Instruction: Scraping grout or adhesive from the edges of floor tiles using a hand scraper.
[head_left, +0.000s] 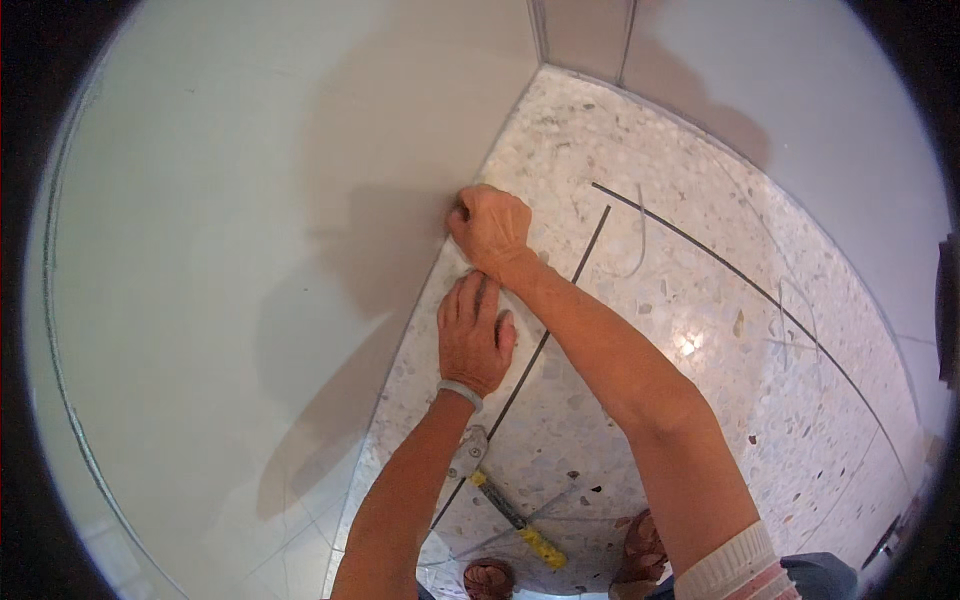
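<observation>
My right hand is curled into a fist at the left edge of the speckled terrazzo surface, against the smooth pale panel. What its fingers hold, if anything, is hidden. Just below its wrist, my left hand, with a pale band round the wrist, lies palm down with fingers stretched forward and thumb apart. Its fingertips come close to the right wrist. Beside my left forearm rests a hand tool with a yellow-and-black handle and a grey metal head; its exact kind is unclear.
Dark narrow lines cross the terrazzo. A thin grey curved strand shows on it, perhaps wire. Brown footwear appears at the lower edge. A pale wall bounds the far right, and a corner strip stands at the top.
</observation>
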